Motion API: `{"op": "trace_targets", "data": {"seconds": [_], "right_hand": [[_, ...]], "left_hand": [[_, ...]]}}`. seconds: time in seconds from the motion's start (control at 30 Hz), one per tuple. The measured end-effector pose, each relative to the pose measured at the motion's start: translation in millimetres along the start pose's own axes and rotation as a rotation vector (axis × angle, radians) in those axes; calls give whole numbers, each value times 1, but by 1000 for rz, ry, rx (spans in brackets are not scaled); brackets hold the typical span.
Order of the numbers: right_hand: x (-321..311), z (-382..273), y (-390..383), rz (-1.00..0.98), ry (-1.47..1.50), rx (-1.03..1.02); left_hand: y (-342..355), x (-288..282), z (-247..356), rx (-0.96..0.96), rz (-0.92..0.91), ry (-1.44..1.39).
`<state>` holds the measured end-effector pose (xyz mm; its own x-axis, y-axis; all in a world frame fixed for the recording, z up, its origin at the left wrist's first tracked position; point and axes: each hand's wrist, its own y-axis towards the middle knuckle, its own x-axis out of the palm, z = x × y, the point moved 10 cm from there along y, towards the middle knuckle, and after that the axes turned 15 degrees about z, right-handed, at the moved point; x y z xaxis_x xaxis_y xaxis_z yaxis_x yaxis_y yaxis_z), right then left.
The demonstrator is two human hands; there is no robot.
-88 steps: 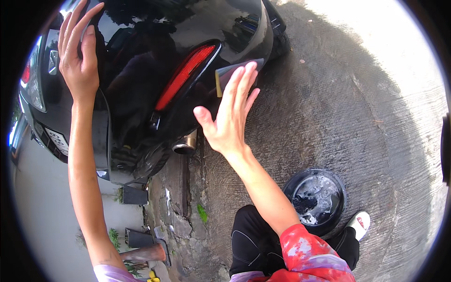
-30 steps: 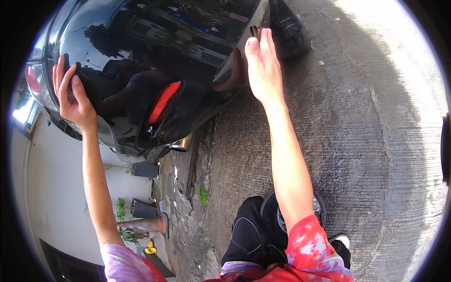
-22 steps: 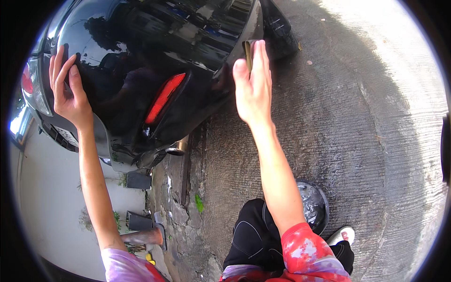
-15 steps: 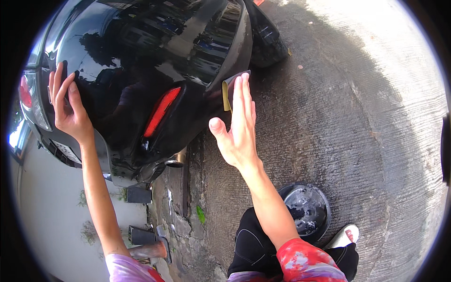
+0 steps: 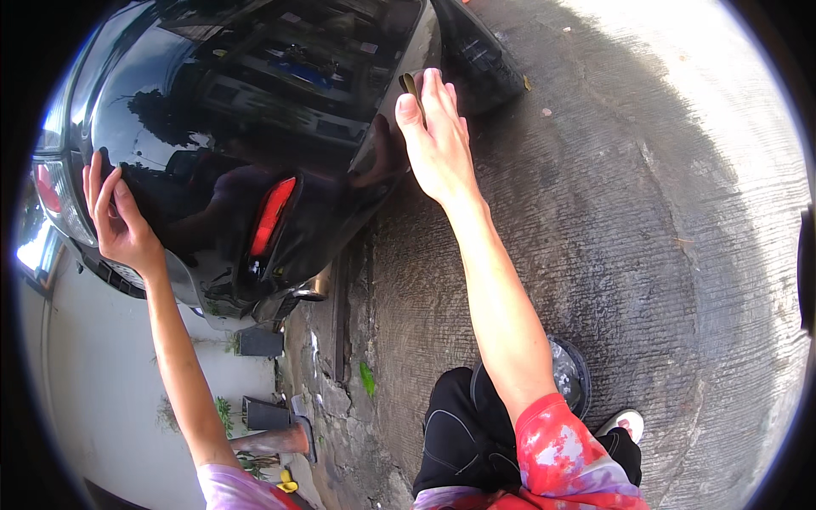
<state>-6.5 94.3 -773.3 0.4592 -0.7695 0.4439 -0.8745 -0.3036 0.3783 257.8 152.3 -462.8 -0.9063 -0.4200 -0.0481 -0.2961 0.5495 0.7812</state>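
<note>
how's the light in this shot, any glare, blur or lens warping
Head view: sun washes out the ground at upper right, while the part nearer the middle lies in shadow; the glossy black car mirrors its surroundings; the fisheye lens leaves a dark rim; the right hand looks fairly sharp, but the folded sheet by its fingers shows little detail.

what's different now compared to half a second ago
The right hand has moved forward along the side of the black car, farther from the red reflector, carrying the folded sheet. The right forearm now hides much of the black basin. Nothing was taken up or let go; the left hand stays at the car's rear corner.
</note>
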Motion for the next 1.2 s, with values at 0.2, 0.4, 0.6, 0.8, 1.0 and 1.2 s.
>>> {"op": "trace_targets", "data": {"seconds": [0.2,0.4,0.6,0.8,1.0,1.2], "right_hand": [[1,-28,-90,-13,19,-71],[0,-13,-52,-23,101,-19],[8,0,-23,32,-70,-126],[14,-22,-76,60,138,-91],[47,-41,-149,95,-34,-288],[28,-43,-117,251,39,-235]], "left_hand": [[-1,-4,1,49,-45,18],[-1,2,1,65,-71,80],[-4,-4,-4,47,-68,93],[4,7,2,97,-109,129],[-10,-7,-9,-20,-88,92],[-2,-2,0,39,-5,50]]}}
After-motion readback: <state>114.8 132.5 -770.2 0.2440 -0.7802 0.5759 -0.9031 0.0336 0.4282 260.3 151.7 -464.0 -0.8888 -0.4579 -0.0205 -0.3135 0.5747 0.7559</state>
